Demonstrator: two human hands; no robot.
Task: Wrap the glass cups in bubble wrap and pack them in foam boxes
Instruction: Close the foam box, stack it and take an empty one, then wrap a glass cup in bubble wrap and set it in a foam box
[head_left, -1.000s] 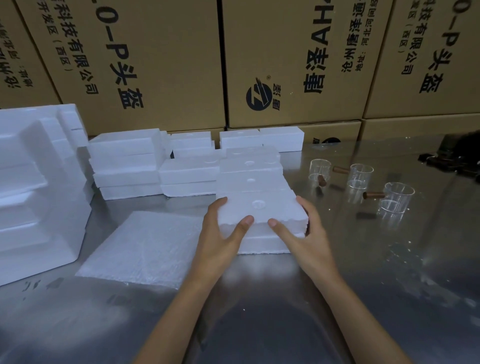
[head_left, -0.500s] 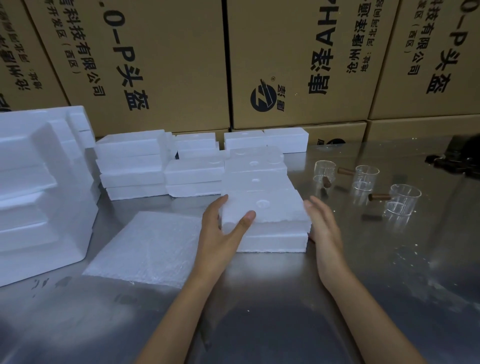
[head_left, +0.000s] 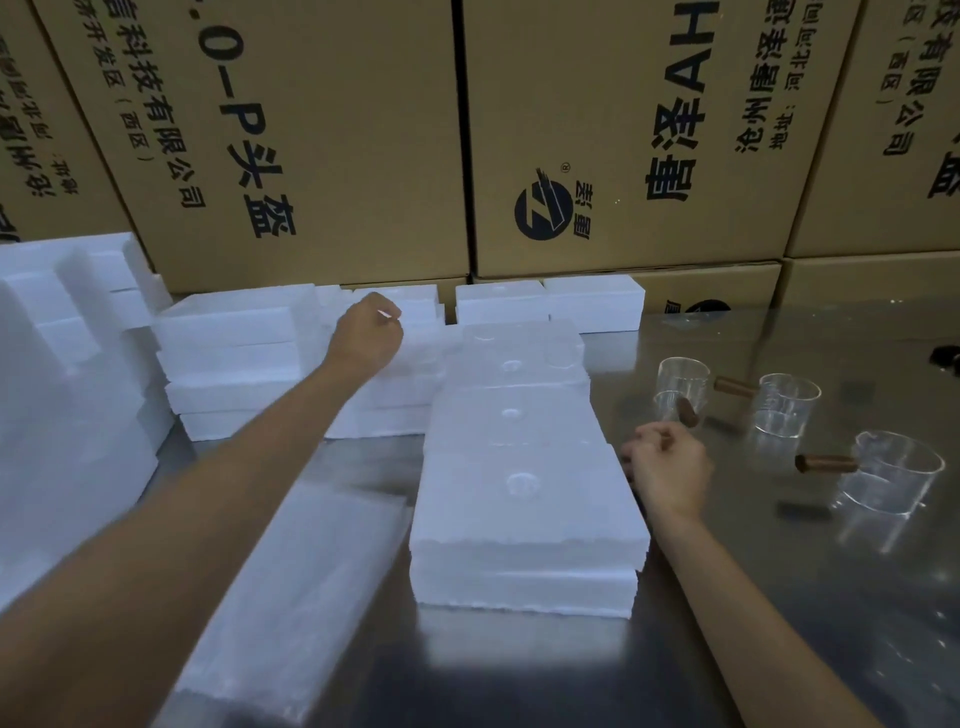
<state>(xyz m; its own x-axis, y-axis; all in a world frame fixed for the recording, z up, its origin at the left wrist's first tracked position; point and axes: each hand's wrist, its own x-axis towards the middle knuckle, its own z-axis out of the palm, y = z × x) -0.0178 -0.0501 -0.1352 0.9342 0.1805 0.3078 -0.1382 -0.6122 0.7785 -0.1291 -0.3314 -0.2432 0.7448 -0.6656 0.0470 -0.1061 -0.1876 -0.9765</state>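
Just beside curled right-hand fingers, foam box.

Foam crowds the left and centre, bare steel lies at right

A run of foam boxes splits the tabletop; stacked foam boxes and cardboard cartons wall off the back, and a bubble wrap sheet covers the near left. Three glass cups with jutting wooden handles stand to the right of the run, with bare steel nearer the viewer.
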